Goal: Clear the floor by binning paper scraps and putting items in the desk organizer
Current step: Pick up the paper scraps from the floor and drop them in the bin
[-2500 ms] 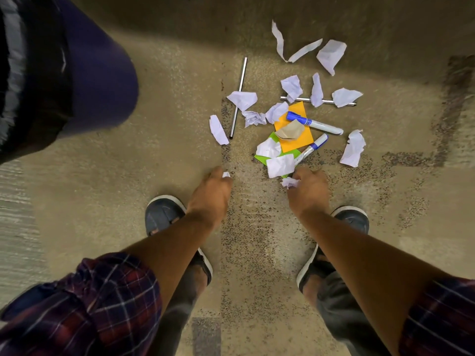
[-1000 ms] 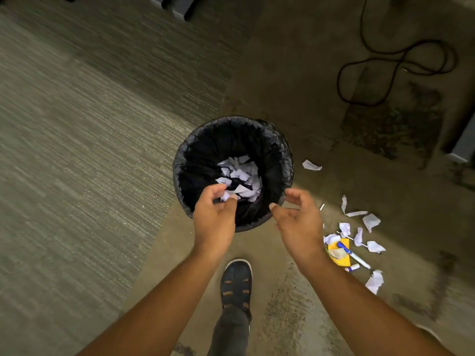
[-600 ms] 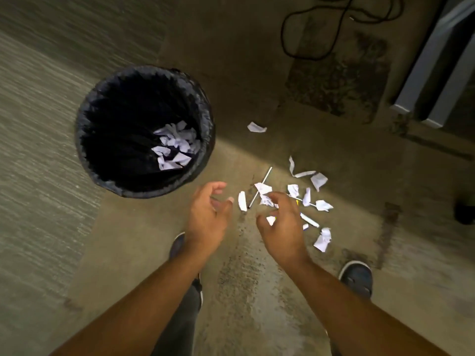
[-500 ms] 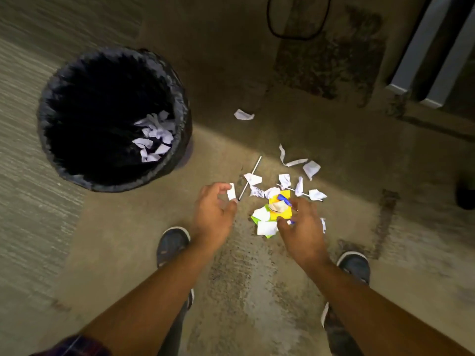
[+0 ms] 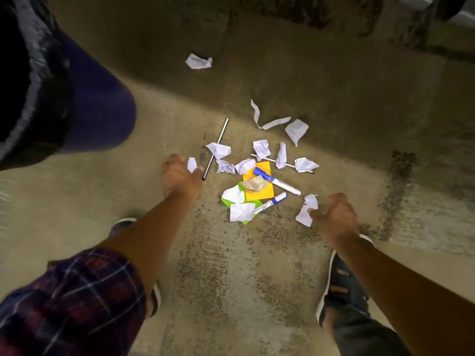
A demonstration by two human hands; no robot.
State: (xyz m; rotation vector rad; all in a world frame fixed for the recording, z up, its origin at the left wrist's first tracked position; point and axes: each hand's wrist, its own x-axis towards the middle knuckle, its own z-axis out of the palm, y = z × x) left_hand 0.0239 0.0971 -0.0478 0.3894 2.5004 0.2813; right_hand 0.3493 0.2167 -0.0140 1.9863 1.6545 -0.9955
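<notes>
Several white paper scraps [image 5: 261, 149] lie scattered on the carpet around an orange sticky note [image 5: 261, 194] and a green one [image 5: 227, 202]. A beige crumpled scrap [image 5: 254, 185] sits on the orange note. Two blue-capped markers [image 5: 276, 181] [image 5: 270, 203] and two thin metal pens [image 5: 216, 149] [image 5: 270, 159] lie among them. My left hand [image 5: 180, 177] pinches a small white scrap [image 5: 192, 164] at the pile's left edge. At the right edge, my right hand [image 5: 336, 218] closes its thumb and fingers on a larger white scrap [image 5: 305, 209]. The black-lined bin [image 5: 36, 78] stands at the upper left.
One stray scrap [image 5: 198, 61] lies farther off on the darker carpet. My two shoes [image 5: 344, 286] [image 5: 120, 224] stand on either side below the pile. A dark object and a pale edge show at the top right corner [image 5: 452, 6].
Both hands left the bin after dropping scraps and came down to the floor pile. The left hand has pinched a small scrap; the right hand moved out to the scrap at the pile's right.
</notes>
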